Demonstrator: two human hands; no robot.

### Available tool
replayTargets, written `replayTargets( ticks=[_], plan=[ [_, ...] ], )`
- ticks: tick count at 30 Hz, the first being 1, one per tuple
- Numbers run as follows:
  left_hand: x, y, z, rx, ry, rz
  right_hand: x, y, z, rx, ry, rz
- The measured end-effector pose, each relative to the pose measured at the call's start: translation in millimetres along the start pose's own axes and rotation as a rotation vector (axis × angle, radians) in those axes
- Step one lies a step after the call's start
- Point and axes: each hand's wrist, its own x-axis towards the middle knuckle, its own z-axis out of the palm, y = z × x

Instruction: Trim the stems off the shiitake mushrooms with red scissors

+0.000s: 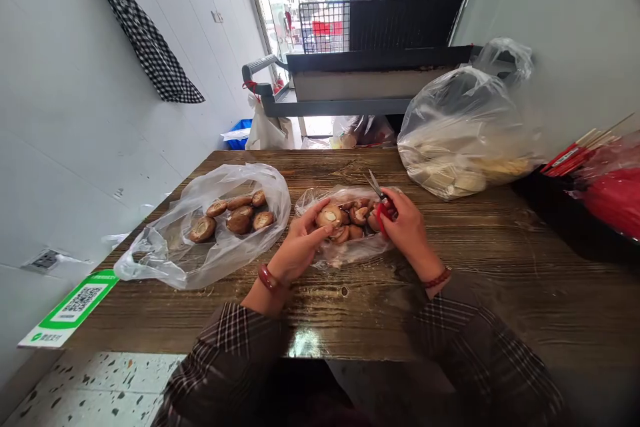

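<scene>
My left hand (301, 240) holds a brown mushroom (330, 215) between thumb and fingers, its pale underside with a cut stem facing up. My right hand (401, 219) is closed round red-handled scissors (375, 183), whose metal blades point up and away to the left. Between and below both hands lies a clear plastic bag (345, 255) with several mushrooms (356, 231) in it. To the left, an open white plastic bag (220, 267) bears several more mushrooms (240, 219). The scissor blades do not touch the held mushroom.
All this rests on a dark wooden table (345, 320). A full clear bag (450, 153) stands at the back right. Red-wrapped sticks (565, 159) and a red bag (615, 197) lie at the far right. A green code card (75, 307) is at the left edge.
</scene>
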Motion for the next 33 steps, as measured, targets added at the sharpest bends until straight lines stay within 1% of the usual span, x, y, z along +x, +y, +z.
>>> replayTargets(
  ticks=[2, 4, 7, 10, 15, 18, 23, 28, 31, 33],
  plan=[
    [-2, -5, -3.9, -0.045, -0.008, -0.001, -2, -9, -5, -0.002, 0.025, -0.032],
    [-3, -8, -7.6, -0.050, -0.014, 0.009, -4, -20, -11, -0.002, 0.020, -0.072],
    [-5, -9, -11.8, 0.010, 0.015, 0.058, -7, -33, -20, -0.008, -0.052, -0.113],
    [-6, -7, -13.8, 0.035, 0.024, 0.092, -10, -39, -26, -0.009, -0.124, -0.145],
    [-9, 0, -13.9, 0.048, 0.035, 0.125, -13, -45, -27, -0.042, -0.235, -0.213],
    [-11, 2, -15.2, 0.035, 0.055, 0.122, -15, -46, -25, -0.082, -0.244, -0.271],
    [-9, -2, -20.0, -0.044, 0.116, 0.096, -17, -46, -23, -0.156, -0.262, -0.352],
    [-7, -4, -21.5, -0.100, 0.094, 0.082, -16, -45, -23, -0.195, -0.290, -0.375],
    [-8, -2, -20.3, -0.054, 0.085, 0.069, -16, -44, -22, -0.224, -0.293, -0.384],
    [-8, -1, -19.0, -0.019, 0.055, 0.072, -16, -45, -22, -0.239, -0.291, -0.391]
  ],
)
